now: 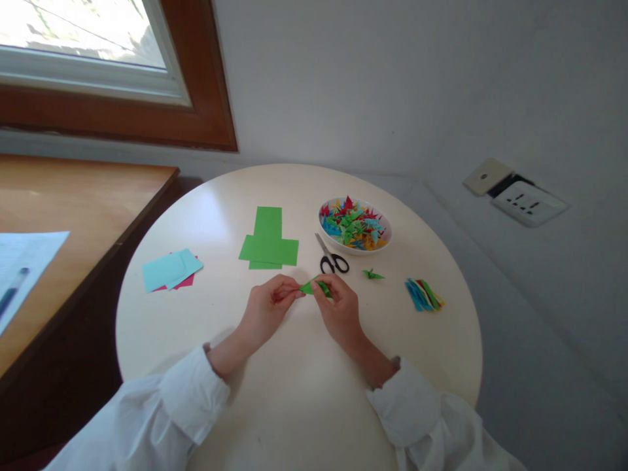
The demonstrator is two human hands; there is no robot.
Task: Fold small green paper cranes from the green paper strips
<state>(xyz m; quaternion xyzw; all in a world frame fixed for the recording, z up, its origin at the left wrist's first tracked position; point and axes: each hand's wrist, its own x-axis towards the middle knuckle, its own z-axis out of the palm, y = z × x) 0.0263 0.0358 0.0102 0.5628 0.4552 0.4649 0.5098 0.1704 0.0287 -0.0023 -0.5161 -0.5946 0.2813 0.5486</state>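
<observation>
Between my two hands is a small folded piece of green paper, held over the middle of the round table. My left hand pinches its left tip. On its right side, my right hand grips it between thumb and fingers, which hide part of it. Just beyond my right hand lie scissors with black handles, blades pointing away. A finished green paper crane rests to the right of that hand. Flat green paper sheets overlap one another beyond my left hand.
A white oval bowl full of colourful paper cranes stands at the back right. Coloured paper strips lie at the right, light blue and pink sheets at the left. The round white table stands near a wooden desk.
</observation>
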